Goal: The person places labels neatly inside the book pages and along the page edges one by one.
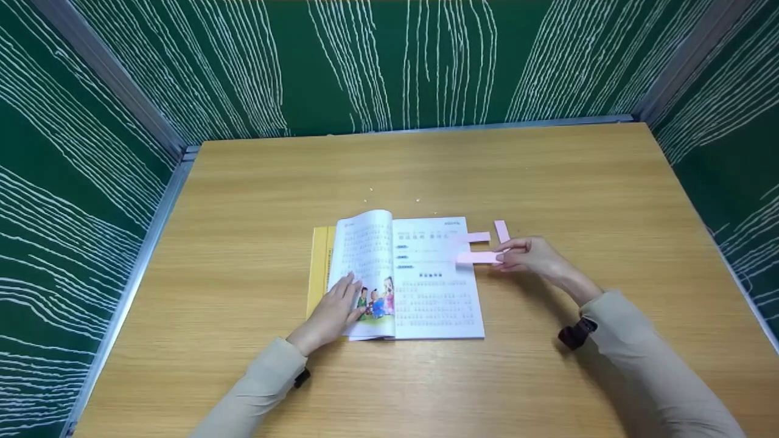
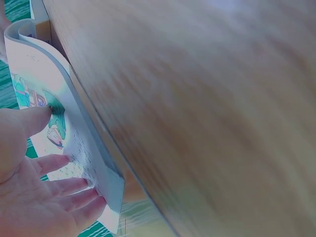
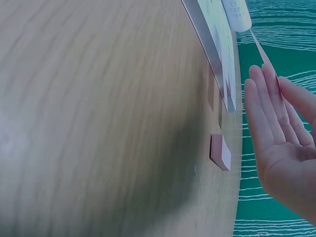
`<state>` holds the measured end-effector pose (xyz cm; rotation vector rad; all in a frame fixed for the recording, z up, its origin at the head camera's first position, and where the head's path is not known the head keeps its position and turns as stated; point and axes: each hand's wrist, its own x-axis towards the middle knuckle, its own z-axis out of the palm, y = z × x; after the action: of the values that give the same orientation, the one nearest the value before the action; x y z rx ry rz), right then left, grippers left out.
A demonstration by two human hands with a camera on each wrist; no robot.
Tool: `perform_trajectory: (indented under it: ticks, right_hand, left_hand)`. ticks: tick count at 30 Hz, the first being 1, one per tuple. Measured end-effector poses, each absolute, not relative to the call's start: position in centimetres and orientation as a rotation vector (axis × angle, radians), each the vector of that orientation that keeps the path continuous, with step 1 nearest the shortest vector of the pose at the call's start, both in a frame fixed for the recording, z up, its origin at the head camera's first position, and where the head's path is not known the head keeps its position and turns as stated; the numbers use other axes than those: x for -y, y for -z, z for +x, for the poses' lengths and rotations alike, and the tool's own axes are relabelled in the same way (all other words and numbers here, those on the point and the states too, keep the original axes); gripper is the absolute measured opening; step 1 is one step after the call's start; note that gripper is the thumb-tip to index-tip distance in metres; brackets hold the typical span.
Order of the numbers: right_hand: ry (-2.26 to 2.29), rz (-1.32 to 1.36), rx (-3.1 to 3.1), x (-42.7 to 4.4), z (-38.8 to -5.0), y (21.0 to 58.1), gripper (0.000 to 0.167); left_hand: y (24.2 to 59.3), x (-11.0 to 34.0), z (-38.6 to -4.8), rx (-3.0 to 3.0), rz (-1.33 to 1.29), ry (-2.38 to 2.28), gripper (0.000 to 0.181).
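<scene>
An open book [image 1: 435, 304] with printed text lies on the table, a colour picture at the foot of its left page. My left hand [image 1: 331, 313] rests on that page with the fingers spread, the thumb near the picture. At the book's right edge, my right hand [image 1: 538, 258] pinches a pink sticky strip [image 1: 475, 258] between thumb and fingers, its far end over the right page. In the right wrist view the strip [image 3: 262, 51] slants up from the fingertips. Just above, another pink strip [image 1: 479, 237] juts out from the page edge.
A pink sticky-note pad [image 1: 501, 230] lies on the wooden table [image 1: 243, 243] beyond the right fingertips. A yellow cover [image 1: 318, 261] shows under the book's left side. Small white scraps [image 1: 417, 200] lie behind the book. Green patterned panels [image 1: 389, 67] surround the table.
</scene>
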<state>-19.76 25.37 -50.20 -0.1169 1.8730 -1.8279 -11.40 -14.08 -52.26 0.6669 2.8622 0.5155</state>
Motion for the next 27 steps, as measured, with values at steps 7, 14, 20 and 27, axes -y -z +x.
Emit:
perform_trajectory:
  ticks: [7, 14, 20, 27]
  right_hand:
    - [1.730, -0.168, -1.934, -24.90, -19.47, 50.48, 0.036]
    - [1.659, -0.207, -1.975, -24.67, -19.37, 50.95, 0.034]
    - [1.613, -0.228, -1.986, -24.57, -19.22, 50.99, 0.032]
    - [1.624, -0.257, -1.932, -24.47, -19.09, 51.10, 0.034]
  left_hand:
    - [52.13, 14.07, -11.41, -2.851, 0.654, -0.531, 0.055]
    - [52.19, 14.04, -11.46, -2.854, 0.656, -0.526, 0.054]
    - [52.15, 14.07, -11.42, -2.842, 0.633, -0.525, 0.055]
    - [52.19, 14.13, -11.37, -2.845, 0.659, -0.537, 0.053]
